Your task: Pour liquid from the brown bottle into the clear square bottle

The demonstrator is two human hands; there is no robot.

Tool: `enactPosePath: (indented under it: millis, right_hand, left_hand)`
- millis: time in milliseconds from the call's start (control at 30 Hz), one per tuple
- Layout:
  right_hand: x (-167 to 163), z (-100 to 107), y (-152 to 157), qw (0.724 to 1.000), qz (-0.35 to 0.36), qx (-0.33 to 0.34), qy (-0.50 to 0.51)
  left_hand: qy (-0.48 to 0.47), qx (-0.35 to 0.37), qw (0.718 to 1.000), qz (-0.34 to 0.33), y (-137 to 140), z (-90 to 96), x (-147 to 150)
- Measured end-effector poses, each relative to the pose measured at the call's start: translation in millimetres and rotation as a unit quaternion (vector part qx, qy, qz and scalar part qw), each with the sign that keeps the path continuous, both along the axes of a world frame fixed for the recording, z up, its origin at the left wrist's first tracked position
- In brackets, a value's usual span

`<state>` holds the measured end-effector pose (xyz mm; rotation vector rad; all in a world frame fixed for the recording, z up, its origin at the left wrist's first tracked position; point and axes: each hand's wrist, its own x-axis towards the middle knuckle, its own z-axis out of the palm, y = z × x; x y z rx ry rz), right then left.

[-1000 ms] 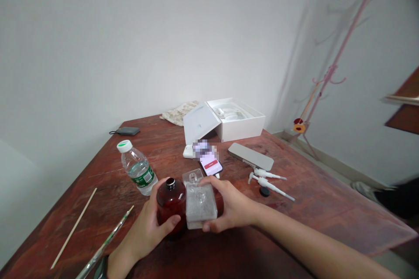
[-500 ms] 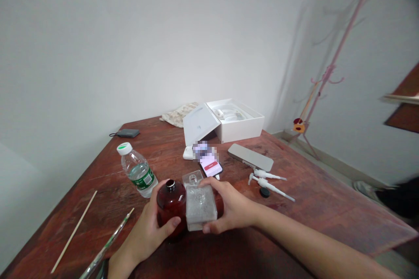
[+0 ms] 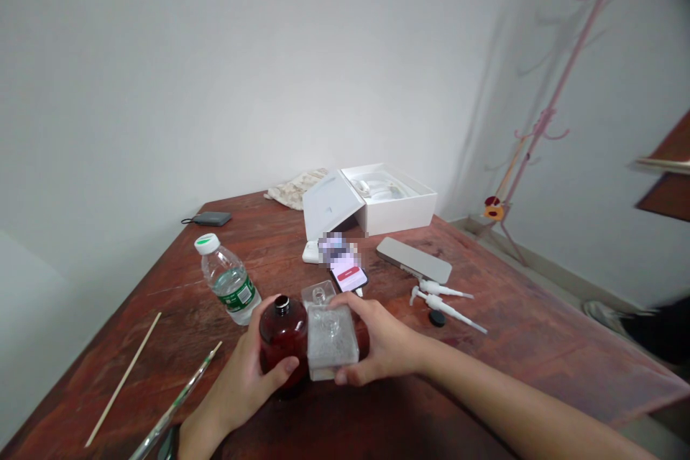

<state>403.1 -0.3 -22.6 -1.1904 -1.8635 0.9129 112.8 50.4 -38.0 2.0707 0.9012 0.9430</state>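
My left hand (image 3: 252,366) is wrapped round a dark amber bottle (image 3: 283,341) with a round body and an open, capless neck. Against its right side is a clear square bottle (image 3: 333,345), a flat face turned up, with the fingers of my right hand (image 3: 371,338) closed on it. Dark amber shows between that bottle and my right palm; what it belongs to is mostly hidden. Just behind, a second clear piece with a round neck (image 3: 319,295) peeks out. Two white pump heads (image 3: 450,305) and a black cap (image 3: 437,318) lie to the right.
Left stands a water bottle (image 3: 231,287); below it lie a bare wooden stick (image 3: 123,377) and a wrapped one (image 3: 180,395). Behind my hands are a phone (image 3: 348,273), a grey flat case (image 3: 414,259) and an open white box (image 3: 402,212). A dark grey gadget (image 3: 212,218) lies back left.
Both hands keep their hold on the bottles. The whole view has shifted very slightly; nothing on the table has visibly moved.
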Motion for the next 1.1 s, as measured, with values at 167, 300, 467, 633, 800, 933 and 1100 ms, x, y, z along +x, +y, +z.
enactPosePath:
  millis: [167, 300, 467, 633, 800, 933, 1100]
  right_hand:
    - [1, 1, 0, 1.0, 0.007, -0.002, -0.007]
    - [0, 3, 0, 1.0, 0.009, -0.008, -0.002]
    - [-1, 4, 0, 1.0, 0.014, -0.011, 0.01]
    - [0, 4, 0, 1.0, 0.011, -0.005, -0.006]
    - [0, 2, 0, 1.0, 0.006, -0.007, -0.004]
    - [0, 2, 0, 1.0, 0.013, -0.003, -0.002]
    - [0, 6, 0, 1.0, 0.014, -0.004, -0.002]
  left_hand:
    - [-0.003, -0.002, 1.0, -0.002, 0, -1.2, 0]
    - [0.001, -0.001, 1.0, -0.003, 4, -4.9, -3]
    - [-0.001, 0.009, 1.0, -0.008, 7, -6.3, -3]
    - [-0.015, -0.002, 1.0, 0.005, 0, -0.1, 2]
    - [-0.004, 0.003, 1.0, 0.003, 0, 0.4, 0]
    - [0.016, 0.013, 1.0, -0.02, 6, -2.2, -4]
    - [0.032, 0.03, 0.999, -0.031, 11, -7.0, -8]
